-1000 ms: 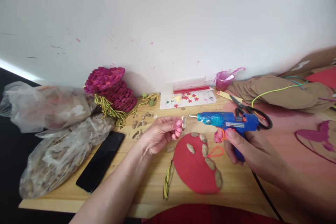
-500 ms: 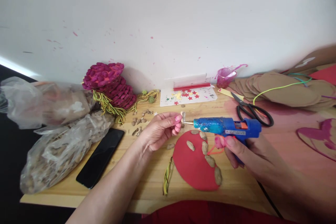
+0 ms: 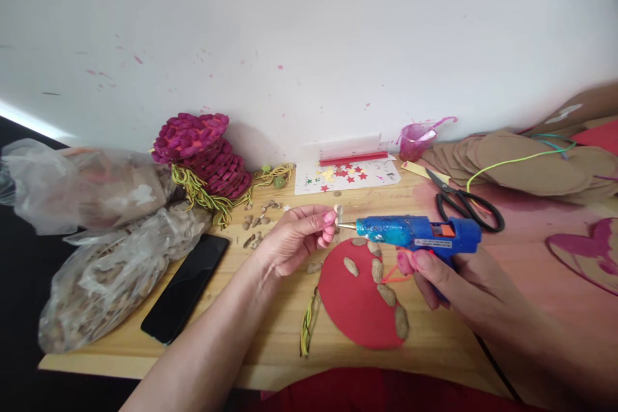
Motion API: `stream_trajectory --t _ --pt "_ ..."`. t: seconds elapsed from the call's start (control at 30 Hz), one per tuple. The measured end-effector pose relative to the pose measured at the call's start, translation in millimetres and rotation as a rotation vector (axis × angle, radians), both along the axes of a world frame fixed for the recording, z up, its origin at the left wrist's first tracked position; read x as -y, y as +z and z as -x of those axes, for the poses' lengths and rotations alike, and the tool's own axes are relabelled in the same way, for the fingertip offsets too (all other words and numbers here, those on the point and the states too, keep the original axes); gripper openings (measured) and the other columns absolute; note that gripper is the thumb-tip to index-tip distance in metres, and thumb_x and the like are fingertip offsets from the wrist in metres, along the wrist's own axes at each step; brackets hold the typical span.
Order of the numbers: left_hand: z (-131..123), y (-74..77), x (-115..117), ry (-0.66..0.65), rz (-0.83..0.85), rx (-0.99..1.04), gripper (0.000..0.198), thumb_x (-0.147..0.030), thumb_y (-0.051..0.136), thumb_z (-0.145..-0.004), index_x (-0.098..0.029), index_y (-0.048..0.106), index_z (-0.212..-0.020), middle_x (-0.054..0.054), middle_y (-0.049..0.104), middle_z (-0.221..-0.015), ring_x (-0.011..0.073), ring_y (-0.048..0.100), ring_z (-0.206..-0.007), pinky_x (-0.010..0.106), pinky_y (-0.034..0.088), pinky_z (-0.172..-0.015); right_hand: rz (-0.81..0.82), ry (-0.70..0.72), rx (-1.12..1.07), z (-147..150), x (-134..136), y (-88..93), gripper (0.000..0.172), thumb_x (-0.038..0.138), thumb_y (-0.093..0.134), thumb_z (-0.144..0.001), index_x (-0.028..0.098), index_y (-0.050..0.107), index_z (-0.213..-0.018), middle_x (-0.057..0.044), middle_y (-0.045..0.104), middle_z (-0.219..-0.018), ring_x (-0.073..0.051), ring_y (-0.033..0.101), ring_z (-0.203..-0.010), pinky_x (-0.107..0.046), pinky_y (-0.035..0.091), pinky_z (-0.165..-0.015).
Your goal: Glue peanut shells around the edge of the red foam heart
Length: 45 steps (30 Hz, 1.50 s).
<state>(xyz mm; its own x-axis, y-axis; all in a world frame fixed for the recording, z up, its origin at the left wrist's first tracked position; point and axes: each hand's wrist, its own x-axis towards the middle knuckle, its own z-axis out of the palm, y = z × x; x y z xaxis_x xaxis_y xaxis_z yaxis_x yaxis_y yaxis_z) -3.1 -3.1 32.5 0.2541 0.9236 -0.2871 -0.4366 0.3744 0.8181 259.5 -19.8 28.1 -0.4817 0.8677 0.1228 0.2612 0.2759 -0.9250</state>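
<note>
My right hand (image 3: pixel 444 277) is closed round the handle of a blue hot glue gun (image 3: pixel 415 232), its metal nozzle pointing left. Pinched between the fingertips of my left hand (image 3: pixel 302 238) is a small peanut shell (image 3: pixel 338 212), and the nozzle tip meets it or nearly does. Below them lies a round red piece (image 3: pixel 352 302) on the table, with several peanuts (image 3: pixel 386 295) along its right and upper edge. One more peanut (image 3: pixel 351 266) sits further in on the red surface. An orange cord (image 3: pixel 396 275) loops out beside it.
Black scissors (image 3: pixel 466 206) lie at the right, near stacked cardboard shapes (image 3: pixel 516 164). A phone (image 3: pixel 186 290) and plastic bags (image 3: pixel 120 283) are at the left. Behind stand a stack of magenta pieces (image 3: pixel 203 154), a sheet with paper stars (image 3: pixel 347 175) and a pink cup (image 3: pixel 416 140).
Almost nothing differs. Both hands keep the peanut shell and the glue gun in the same place; the whole view has shifted very slightly.
</note>
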Motion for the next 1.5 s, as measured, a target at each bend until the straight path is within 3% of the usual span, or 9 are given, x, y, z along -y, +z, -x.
stream_trajectory --t 0.47,1.0,1.5 --pt "1.5 -0.6 -0.5 0.006 -0.015 0.017 0.024 -0.026 0.088 -0.073 -0.009 0.071 -0.073 0.0 0.06 -0.062 0.0048 0.055 -0.055 0.014 0.044 -0.054 -0.017 0.013 0.011 0.7 -0.1 3.0 0.047 0.045 0.044 -0.103 0.023 0.049 -0.062 0.001 0.052 -0.051 -0.012 0.05 -0.048 -0.028 0.037 -0.046" --pt "2.5 -1.5 -1.0 0.0 -0.028 0.025 0.024 -0.026 0.087 -0.074 -0.009 0.07 -0.073 0.0 0.06 -0.062 0.0049 0.055 -0.054 0.014 0.045 -0.053 -0.128 0.009 -0.05 1.8 -2.7 -0.4 0.031 0.036 0.047 -0.103 0.026 0.055 -0.075 0.006 0.052 -0.05 -0.01 0.05 -0.043 -0.021 0.04 -0.042" --pt "1.9 -0.4 -1.0 0.007 -0.038 0.009 0.023 -0.027 0.088 -0.073 -0.01 0.071 -0.073 0.0 0.061 -0.061 0.0043 0.055 -0.054 0.014 0.045 -0.054 -0.019 -0.024 0.035 0.5 -2.5 1.3 0.045 0.047 0.05 -0.1 0.024 0.05 -0.061 0.003 0.051 -0.05 -0.012 0.049 -0.046 -0.026 0.038 -0.046"
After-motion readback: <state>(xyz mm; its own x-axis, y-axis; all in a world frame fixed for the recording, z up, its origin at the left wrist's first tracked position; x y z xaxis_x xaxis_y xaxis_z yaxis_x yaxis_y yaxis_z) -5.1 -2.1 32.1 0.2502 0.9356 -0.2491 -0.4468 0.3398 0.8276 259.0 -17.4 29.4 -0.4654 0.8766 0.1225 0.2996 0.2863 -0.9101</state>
